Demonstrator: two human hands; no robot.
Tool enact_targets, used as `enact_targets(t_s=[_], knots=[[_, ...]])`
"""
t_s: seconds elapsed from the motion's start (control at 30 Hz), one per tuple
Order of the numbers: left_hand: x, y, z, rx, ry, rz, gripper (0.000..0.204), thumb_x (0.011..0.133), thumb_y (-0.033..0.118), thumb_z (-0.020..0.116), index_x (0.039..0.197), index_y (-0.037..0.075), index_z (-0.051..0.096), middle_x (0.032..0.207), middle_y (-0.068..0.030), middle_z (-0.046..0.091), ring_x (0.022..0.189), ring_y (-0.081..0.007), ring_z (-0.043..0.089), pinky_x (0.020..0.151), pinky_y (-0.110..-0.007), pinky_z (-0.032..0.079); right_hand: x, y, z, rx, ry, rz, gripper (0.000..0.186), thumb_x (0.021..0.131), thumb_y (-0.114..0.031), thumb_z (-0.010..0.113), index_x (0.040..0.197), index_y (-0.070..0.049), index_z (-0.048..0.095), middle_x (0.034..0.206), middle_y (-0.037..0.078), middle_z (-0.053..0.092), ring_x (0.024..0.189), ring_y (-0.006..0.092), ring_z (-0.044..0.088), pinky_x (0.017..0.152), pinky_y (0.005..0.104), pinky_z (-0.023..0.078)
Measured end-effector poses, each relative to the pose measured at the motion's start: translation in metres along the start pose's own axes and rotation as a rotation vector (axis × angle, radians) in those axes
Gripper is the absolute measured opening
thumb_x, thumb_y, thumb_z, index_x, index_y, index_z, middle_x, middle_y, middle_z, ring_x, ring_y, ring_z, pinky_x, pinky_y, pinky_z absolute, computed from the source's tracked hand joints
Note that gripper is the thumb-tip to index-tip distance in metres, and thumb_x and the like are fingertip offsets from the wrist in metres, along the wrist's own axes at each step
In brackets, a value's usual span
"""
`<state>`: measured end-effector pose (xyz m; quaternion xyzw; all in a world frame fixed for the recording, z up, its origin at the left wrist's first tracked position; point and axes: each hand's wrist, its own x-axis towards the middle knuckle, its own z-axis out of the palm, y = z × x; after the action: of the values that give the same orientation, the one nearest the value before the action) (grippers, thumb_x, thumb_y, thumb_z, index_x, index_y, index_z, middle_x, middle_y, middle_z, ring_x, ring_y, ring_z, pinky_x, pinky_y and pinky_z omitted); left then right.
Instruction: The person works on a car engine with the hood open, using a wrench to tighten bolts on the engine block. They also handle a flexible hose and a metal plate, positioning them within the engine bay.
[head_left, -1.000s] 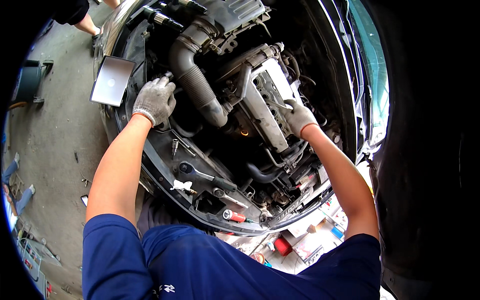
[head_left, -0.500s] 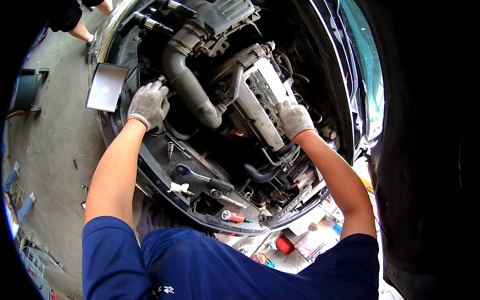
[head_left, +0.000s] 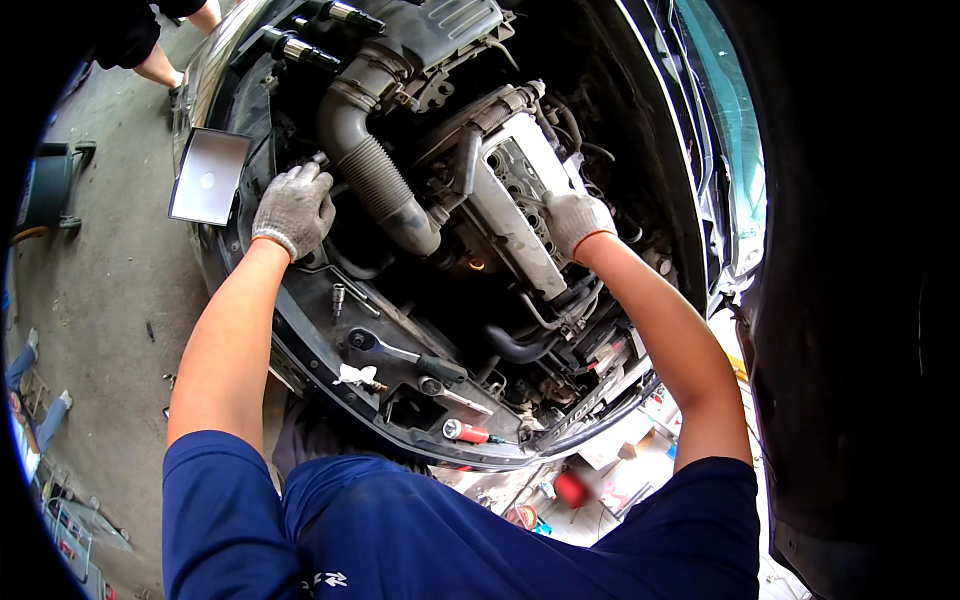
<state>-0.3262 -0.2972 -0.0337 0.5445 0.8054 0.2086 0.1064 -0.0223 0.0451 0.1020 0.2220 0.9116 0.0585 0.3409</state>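
Note:
My gloved left hand (head_left: pixel 292 212) rests with curled fingers at a small metal part (head_left: pixel 318 160) left of the ribbed grey intake hose (head_left: pixel 370 175); what it grips is hidden. My gloved right hand (head_left: pixel 578 222) is closed on a slim metal tool (head_left: pixel 532 200), over the row of round openings in the engine's cylinder head (head_left: pixel 525 270). On the black front panel below lie a socket with extension (head_left: pixel 338 298), a ratchet (head_left: pixel 400 355), a second wrench (head_left: pixel 450 395), a white crumpled rag (head_left: pixel 352 375) and a red cylinder tool (head_left: pixel 468 432).
The dark raised hood (head_left: pixel 850 300) borders the right. A shallow box (head_left: pixel 208 175) sits on the car's left edge, near two black cylindrical parts (head_left: pixel 308 50). A wheeled bin (head_left: pixel 45 185) stands on the floor. Other people's legs show top left (head_left: pixel 155 65) and at far left (head_left: pixel 50 420).
My right hand has shifted slightly up and left over the cylinder head, tilting its wrist. My left hand stays at the same part. The whole view has shifted slightly.

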Motion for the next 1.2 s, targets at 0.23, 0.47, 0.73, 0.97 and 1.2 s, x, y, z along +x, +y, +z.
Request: enact_targets(t_s=[0.23, 0.47, 0.73, 0.97, 1.2], knots=[[-0.002, -0.003, -0.001, -0.004, -0.002, -0.003, 0.015, 0.093, 0.016, 0.071, 0.105, 0.007, 0.072, 0.116, -0.0171, 0.072, 0.111, -0.0378, 0.069, 0.099, -0.052, 0.056, -0.012, 0.001, -0.018, 0.102, 0.033, 0.168, 0.038, 0.112, -0.039, 0.058, 0.110, -0.007, 0.079, 0.100, 0.023, 0.080, 0.098, 0.0437, 0.080, 0.089, 0.0542, 0.064], [0.002, -0.002, -0.003, 0.017, 0.005, 0.029, 0.014, 0.091, 0.014, 0.070, 0.102, 0.006, 0.069, 0.115, -0.0182, 0.071, 0.110, -0.0398, 0.068, 0.097, -0.052, 0.056, -0.065, 0.030, -0.090, 0.296, 0.465, 0.086, 0.025, 0.105, -0.032, 0.073, 0.112, -0.010, 0.081, 0.101, 0.017, 0.079, 0.097, 0.0389, 0.078, 0.089, 0.0514, 0.063], [0.006, 0.002, 0.004, 0.082, -0.016, 0.096, 0.023, 0.093, 0.014, 0.065, 0.113, 0.003, 0.069, 0.115, -0.0217, 0.067, 0.108, -0.0439, 0.067, 0.094, -0.055, 0.056, -0.055, 0.025, -0.086, 0.354, 0.499, 0.154, 0.027, 0.108, -0.031, 0.071, 0.112, -0.006, 0.080, 0.099, 0.014, 0.077, 0.095, 0.0351, 0.077, 0.087, 0.0476, 0.064], [0.005, 0.004, 0.004, 0.077, -0.039, 0.090, 0.013, 0.093, 0.011, 0.063, 0.100, 0.001, 0.060, 0.106, -0.0254, 0.061, 0.102, -0.0496, 0.063, 0.090, -0.060, 0.051, -0.030, 0.025, -0.068, 0.412, 0.380, 0.089, 0.021, 0.105, -0.017, 0.067, 0.116, -0.002, 0.077, 0.112, 0.021, 0.080, 0.106, 0.0392, 0.080, 0.091, 0.0501, 0.065], [0.007, 0.003, 0.005, 0.125, -0.053, 0.113, 0.015, 0.091, 0.010, 0.065, 0.103, 0.001, 0.064, 0.108, -0.0242, 0.064, 0.102, -0.0477, 0.064, 0.089, -0.058, 0.052, -0.018, 0.024, -0.066, 0.403, 0.240, 0.005, 0.019, 0.104, -0.013, 0.068, 0.116, -0.001, 0.077, 0.109, 0.021, 0.079, 0.100, 0.0365, 0.081, 0.085, 0.0474, 0.066]])
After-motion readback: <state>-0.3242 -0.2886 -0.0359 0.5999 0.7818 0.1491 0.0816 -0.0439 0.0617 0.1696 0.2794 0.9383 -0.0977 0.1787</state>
